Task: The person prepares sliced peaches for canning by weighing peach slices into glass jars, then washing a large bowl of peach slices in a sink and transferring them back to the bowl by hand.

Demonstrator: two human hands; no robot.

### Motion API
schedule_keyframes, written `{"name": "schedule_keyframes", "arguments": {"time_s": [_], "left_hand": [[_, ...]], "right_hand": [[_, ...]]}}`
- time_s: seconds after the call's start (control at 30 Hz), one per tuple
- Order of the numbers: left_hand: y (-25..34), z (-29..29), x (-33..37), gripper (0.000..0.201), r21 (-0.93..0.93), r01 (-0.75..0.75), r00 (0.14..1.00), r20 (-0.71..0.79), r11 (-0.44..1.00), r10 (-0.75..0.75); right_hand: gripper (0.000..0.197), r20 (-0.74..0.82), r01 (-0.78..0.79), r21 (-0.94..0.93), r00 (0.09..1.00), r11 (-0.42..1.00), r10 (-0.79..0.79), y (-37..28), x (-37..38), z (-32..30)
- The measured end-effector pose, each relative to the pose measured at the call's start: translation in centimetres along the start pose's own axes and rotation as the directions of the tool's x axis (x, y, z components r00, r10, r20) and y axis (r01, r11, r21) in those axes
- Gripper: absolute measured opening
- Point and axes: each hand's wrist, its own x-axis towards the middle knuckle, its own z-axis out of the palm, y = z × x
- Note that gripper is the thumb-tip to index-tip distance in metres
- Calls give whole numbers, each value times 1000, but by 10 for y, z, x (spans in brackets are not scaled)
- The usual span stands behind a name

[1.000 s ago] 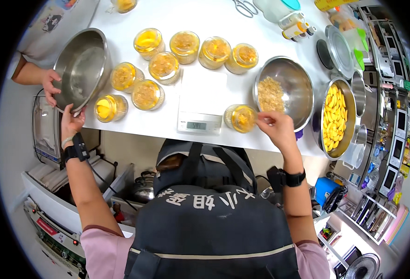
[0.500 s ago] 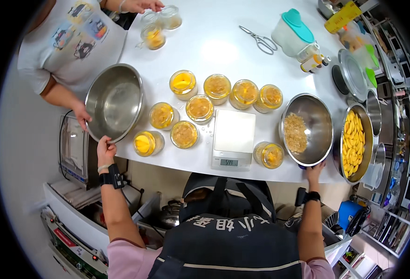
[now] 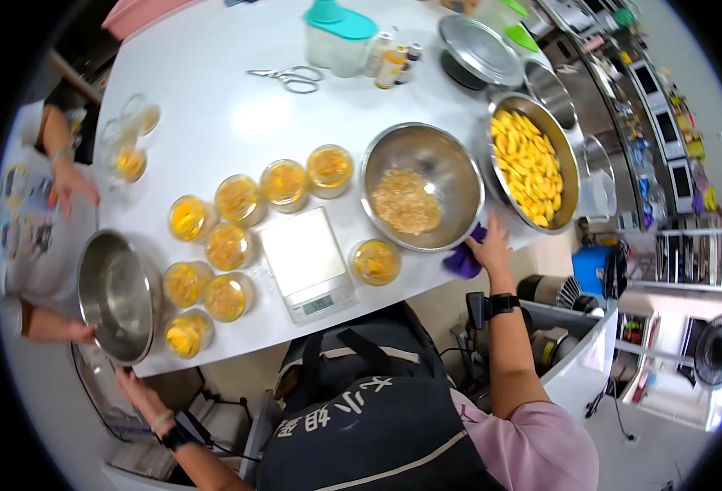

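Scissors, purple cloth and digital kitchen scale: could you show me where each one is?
Scissors (image 3: 281,75): head view, near the pivot.
Purple cloth (image 3: 462,263): head view, on its crumpled fabric.
Digital kitchen scale (image 3: 304,254): head view, on its pale weighing plate.

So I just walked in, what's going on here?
The person's right hand is at a purple cloth beside a steel bowl of pale bits. The left hand is close below a larger steel bowl; contact is unclear. A co-worker's hand is at that bowl's rim. Several glass jars with yellow filling stand left of and beyond a white scale, and one jar stands right of it.
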Motion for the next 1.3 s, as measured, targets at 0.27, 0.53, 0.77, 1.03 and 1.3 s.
{"name": "schedule_keyframes", "arguments": {"time_s": [0.27, 0.53, 0.77, 1.03, 1.3], "left_hand": [[85, 198, -236, 33, 58, -670, 697, 391, 740, 600], [82, 363, -480, 40, -232, -708, -215, 970, 667, 109], [10, 440, -495, 54, -22, -949, 92, 936, 316, 340], [-26, 452, -426, 43, 472, -743, 576, 812, 475, 92], [59, 418, -482, 29, 170, -333, 582, 811, 928, 60]], "right_hand": [[25, 30, 31, 451, 998, 892, -50, 5, -1, 84], [49, 63, 516, 258, 834, 817, -548, 45, 3, 42], [43, 260, 302, 605, 800, 737, -541, 77, 42, 33], [53, 520, -467, 848, 638, 251, -567, 15, 59, -2], [46, 452, -524, 851, 729, 4, -514, 55, 91, -86]]}}
